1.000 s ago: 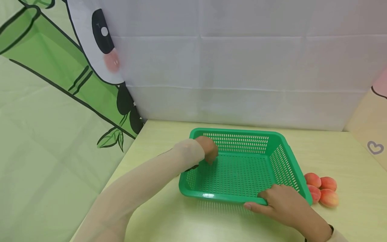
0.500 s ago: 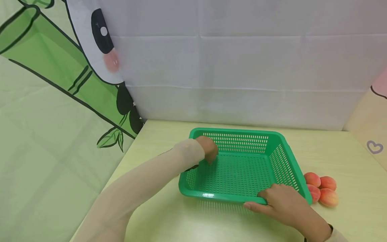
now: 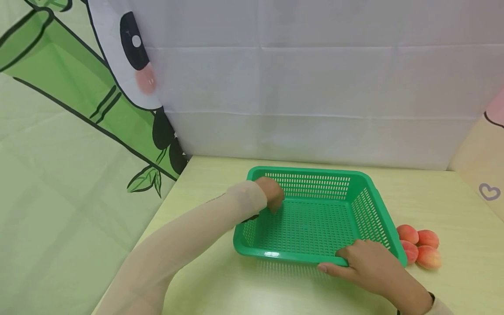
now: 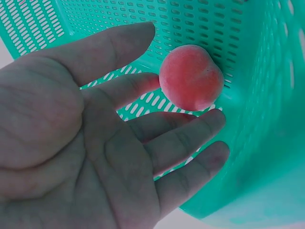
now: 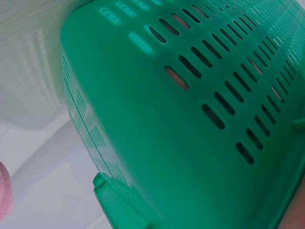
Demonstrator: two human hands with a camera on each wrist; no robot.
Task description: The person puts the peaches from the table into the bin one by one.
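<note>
A green plastic basket (image 3: pixel 291 257) with slotted walls is in the middle of the head view. My left hand (image 3: pixel 272 192) reaches into its left side, and the forearm and sleeve cover part of the rim. In the left wrist view, a red peach (image 4: pixel 190 77) lies inside the basket by the fingertips of the left hand (image 4: pixel 119 133), whose fingers are spread and fairly straight. The index fingertip meets the peach's edge. From the head this peach is hidden. My right hand (image 3: pixel 370 267) grips the basket's near rim at the right, thumb outside.
Several peaches (image 3: pixel 428 257) sit clustered on the pale yellow table (image 3: pixel 464 210), just right of the basket. One peach (image 5: pixel 4 191) shows at the left edge of the right wrist view. A white cloth backdrop (image 3: pixel 315 87) rises behind the table, with printed cloth at both sides.
</note>
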